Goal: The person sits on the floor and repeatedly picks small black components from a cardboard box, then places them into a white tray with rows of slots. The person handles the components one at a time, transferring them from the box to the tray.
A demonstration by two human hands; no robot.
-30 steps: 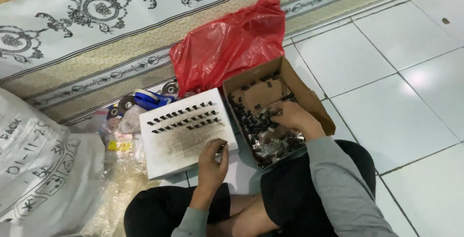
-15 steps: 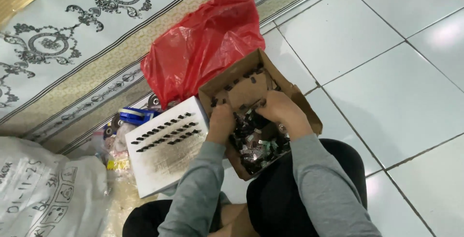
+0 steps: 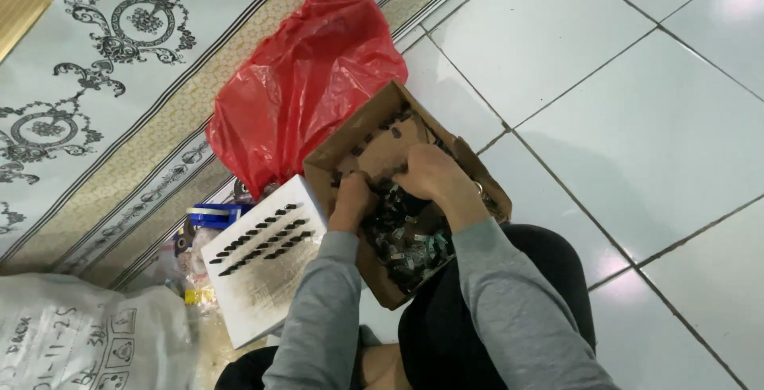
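An open brown cardboard box (image 3: 382, 123) lies on the tiled floor in front of my knees, holding several small dark metal parts (image 3: 406, 235). Both hands are inside it. My left hand (image 3: 352, 199) rests fingers-down on the parts near the box's left wall. My right hand (image 3: 434, 179) is cupped over the parts in the middle. Whether either hand grips a part is hidden by the fingers. Left of the box lies a white board (image 3: 263, 274) with rows of small dark parts (image 3: 263, 239) stuck in it.
A crumpled red plastic bag (image 3: 302, 87) sits behind the box. A blue tape roll (image 3: 208, 215) and clear plastic bags (image 3: 191, 278) lie left of the board. A white sack (image 3: 79, 342) fills the lower left. A patterned carpet (image 3: 103, 64) runs along the left; white tiles (image 3: 637, 119) spread right.
My left hand left the white board and moved right into the box beside my right hand. The view has shifted, so the box now sits nearer the centre.
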